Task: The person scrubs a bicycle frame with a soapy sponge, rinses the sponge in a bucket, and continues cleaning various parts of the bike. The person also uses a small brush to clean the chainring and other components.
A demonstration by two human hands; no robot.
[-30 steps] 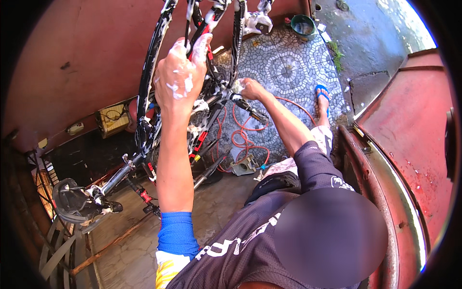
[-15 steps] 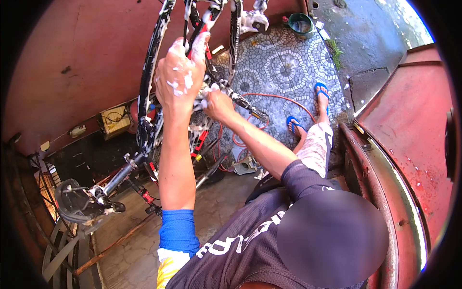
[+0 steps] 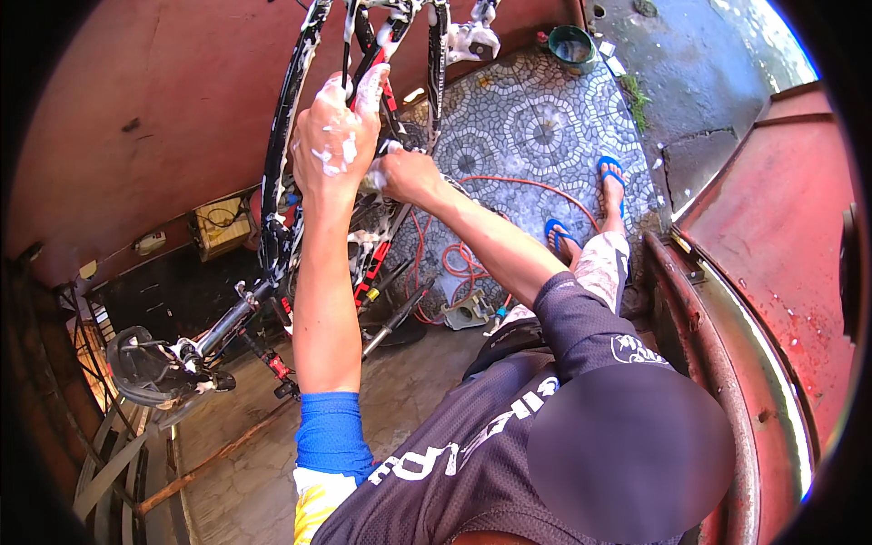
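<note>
Soapy left hand [image 3: 334, 136] grips bicycle frame [image 3: 283, 173]; co-worker's hand [image 3: 404, 174] just beside.

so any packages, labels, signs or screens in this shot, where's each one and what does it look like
Yellowish boxy unit: on the dark ledge by the red wall, left of the soapy bicycle; squarish, dark cables over its face.
White lettering: across the back of the co-worker's dark jersey, lower centre.
Small white emblem: on that jersey's shoulder.
No screens or signs show.
</note>
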